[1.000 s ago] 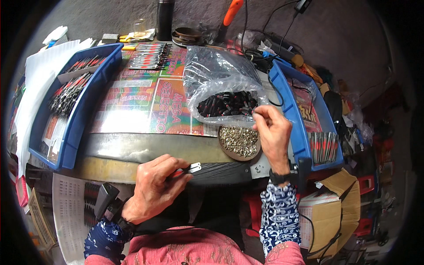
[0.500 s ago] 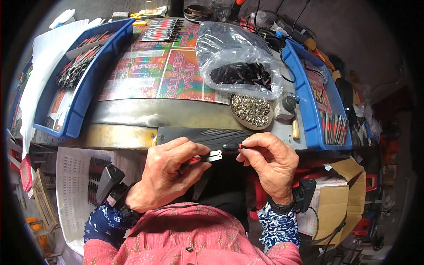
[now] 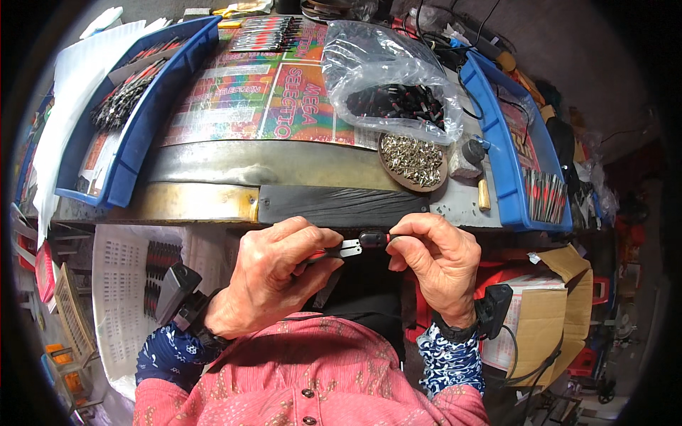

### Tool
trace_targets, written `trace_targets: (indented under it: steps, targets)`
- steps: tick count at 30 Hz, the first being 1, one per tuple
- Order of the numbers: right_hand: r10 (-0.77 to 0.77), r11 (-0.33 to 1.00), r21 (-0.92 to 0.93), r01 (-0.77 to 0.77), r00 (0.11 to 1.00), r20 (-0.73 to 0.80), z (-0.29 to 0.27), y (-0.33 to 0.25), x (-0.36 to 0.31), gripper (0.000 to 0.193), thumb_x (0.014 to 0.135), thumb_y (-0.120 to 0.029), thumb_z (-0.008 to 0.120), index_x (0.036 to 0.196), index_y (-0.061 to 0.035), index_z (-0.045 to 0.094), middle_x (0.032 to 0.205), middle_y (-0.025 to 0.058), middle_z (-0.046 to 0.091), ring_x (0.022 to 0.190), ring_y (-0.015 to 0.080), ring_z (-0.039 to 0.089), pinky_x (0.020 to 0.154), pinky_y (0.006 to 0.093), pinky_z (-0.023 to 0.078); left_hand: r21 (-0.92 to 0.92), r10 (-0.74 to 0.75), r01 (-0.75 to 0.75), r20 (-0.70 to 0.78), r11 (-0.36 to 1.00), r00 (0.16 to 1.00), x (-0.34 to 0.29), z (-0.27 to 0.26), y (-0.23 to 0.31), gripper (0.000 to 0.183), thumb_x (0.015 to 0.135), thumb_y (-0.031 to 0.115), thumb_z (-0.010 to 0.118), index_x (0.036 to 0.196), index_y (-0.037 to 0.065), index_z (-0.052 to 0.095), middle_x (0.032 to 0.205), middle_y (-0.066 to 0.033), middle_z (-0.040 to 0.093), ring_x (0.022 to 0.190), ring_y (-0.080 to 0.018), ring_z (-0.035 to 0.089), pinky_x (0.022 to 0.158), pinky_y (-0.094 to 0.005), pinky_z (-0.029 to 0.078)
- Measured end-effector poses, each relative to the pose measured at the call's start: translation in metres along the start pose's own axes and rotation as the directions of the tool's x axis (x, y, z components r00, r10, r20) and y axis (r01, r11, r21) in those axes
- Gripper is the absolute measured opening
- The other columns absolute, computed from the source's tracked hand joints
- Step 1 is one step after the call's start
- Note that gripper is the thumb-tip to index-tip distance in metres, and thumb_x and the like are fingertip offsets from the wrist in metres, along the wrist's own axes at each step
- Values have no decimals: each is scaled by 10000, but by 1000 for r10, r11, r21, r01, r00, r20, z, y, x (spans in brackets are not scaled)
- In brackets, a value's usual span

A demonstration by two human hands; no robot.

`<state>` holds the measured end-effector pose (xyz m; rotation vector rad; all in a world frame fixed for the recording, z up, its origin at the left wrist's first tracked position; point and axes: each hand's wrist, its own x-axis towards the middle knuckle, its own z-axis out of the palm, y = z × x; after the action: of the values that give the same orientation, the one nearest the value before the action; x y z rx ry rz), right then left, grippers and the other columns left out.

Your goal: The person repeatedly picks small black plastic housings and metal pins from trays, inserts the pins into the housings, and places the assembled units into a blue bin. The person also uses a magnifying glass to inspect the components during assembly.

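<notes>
My left hand point(image 3: 273, 273) is closed round a slim red-and-black piece with a flat silver metal end point(image 3: 349, 248) pointing right; small holes show in the metal. Most of its body is hidden by my fingers. Opposite, my right hand point(image 3: 446, 266) pinches the red end of a small black oblong piece point(image 3: 372, 240) between thumb and fingertips. The black piece meets or nearly meets the silver end, just before the bench's front edge. Beyond my hands, a clear plastic bag point(image 3: 341, 64) holds similar black-and-red pieces, and a round dish point(image 3: 389, 172) is heaped with small shiny metal parts.
Blue trays point(image 3: 133, 167) point(image 3: 515, 206) with red, black and silver pieces stand at left and right. More such pieces point(image 3: 266, 35) lie on printed sheets at the back. A white basket point(image 3: 117, 284) is lower left, an open cardboard box point(image 3: 541, 326) lower right.
The black piece has turned, showing a broader side, and sits closer to the silver end. Both hands keep their grip. The bench appears slightly higher in the view.
</notes>
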<state>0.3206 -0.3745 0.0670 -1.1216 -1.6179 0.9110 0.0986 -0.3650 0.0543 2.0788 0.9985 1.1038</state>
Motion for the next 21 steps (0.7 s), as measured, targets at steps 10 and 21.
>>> trace_targets:
  steps: [10, 21]
  targets:
    - [63, 998, 11, -65, 993, 102, -1, 0, 3, 45, 889, -10, 655, 918, 25, 655, 748, 36, 635, 567, 65, 579, 503, 206, 466, 31, 32, -33, 38, 999, 999, -5, 3, -2, 248, 730, 13, 743, 957, 29, 644, 754, -103, 592, 665, -288, 616, 574, -365, 496]
    - [46, 999, 19, -50, 984, 172, -4, 11, 5, 44, 869, 25, 659, 900, 49, 681, 772, 66, 661, 587, 92, 626, 512, 203, 502, 57, 49, -52, 50, 997, 998, -11, 8, -8, 244, 742, 28, 740, 978, 32, 675, 780, -83, 627, 622, -199, 626, 538, -297, 495]
